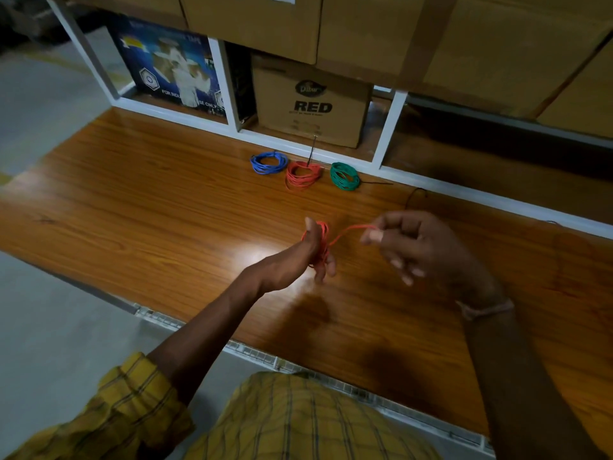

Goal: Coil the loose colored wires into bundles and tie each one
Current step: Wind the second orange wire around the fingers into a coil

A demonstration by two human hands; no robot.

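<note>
Head camera footage is taken from above a glossy wooden bench (139,194), with both bare forearms reaching in from the lower part of the frame. At the centre, a red wire (321,242) is wound in loops around the left hand (300,260), whose thumb is raised and whose fingers (326,267) are curled round the loops so that the coil is gripped. From that coil a single strand is stretched to the right, where its end is pinched between the thumb and forefinger of the right hand (418,247); the remaining fingers of that hand are spread loosely below. A pale thread band (484,308) is worn on the right wrist.

Further back on the bench, just above centre, three finished bundles are laid in a row close to one another: a blue bundle (268,162) on the left, a red bundle (303,175) in the middle and a green bundle (345,175) on the right. Thin black ties are seen sticking out of the red and green ones.

Behind them a white shelf frame (229,88) is set along the bench's far edge. A blue printed box (169,64) is stored in its upper-left compartment, and a brown carton (311,104) marked "RED" stands in the next one. Larger cardboard boxes (431,34) fill the top of the frame. A yellow checked shirt (292,423) is visible at the bottom.
</note>
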